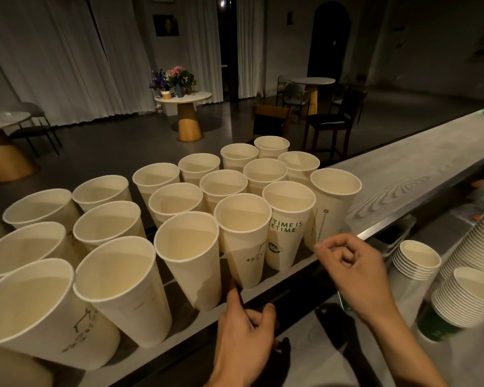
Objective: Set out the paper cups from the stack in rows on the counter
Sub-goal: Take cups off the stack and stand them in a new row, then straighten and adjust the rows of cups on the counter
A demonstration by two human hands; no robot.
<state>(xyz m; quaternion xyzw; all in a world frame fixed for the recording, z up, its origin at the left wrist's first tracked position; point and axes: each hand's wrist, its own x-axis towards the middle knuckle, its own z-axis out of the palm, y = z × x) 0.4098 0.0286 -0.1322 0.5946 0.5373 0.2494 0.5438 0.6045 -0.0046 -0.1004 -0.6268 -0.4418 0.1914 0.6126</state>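
Right grip (pixel 347 259): raised above the near edge of the bench (pixel 408 169), fingers curled in, thumb and forefinger tips close together. Nothing is held in it.

Left grip (pixel 245 328): lower down at the bench's near edge, back of the hand uppermost. One finger is stretched forward and the others are curled. It holds nothing. Whether the stretched finger touches a cup cannot be told.

Paper cups (pixel 185 247): upright, mouths open, set in three rows on the bench, running away to the left of both grips. The end cup (pixel 334 196) of the near row stands just beyond the right grip's fingertips, apart from them. The lettered cup (pixel 287 219) is next to it on the left. The cup (pixel 242 233) after that stands directly ahead of the left grip's stretched finger, its foot near the fingertip.

Stacks: a short nested stack (pixel 417 261) stands just to the right of the right grip, on a lower level. A second stack (pixel 467 300) lies further right and nearer, and a long leaning stack (pixel 478 241) behind both.

Beyond the bench: a dim room with round tables (pixel 183 97), chairs and curtains.
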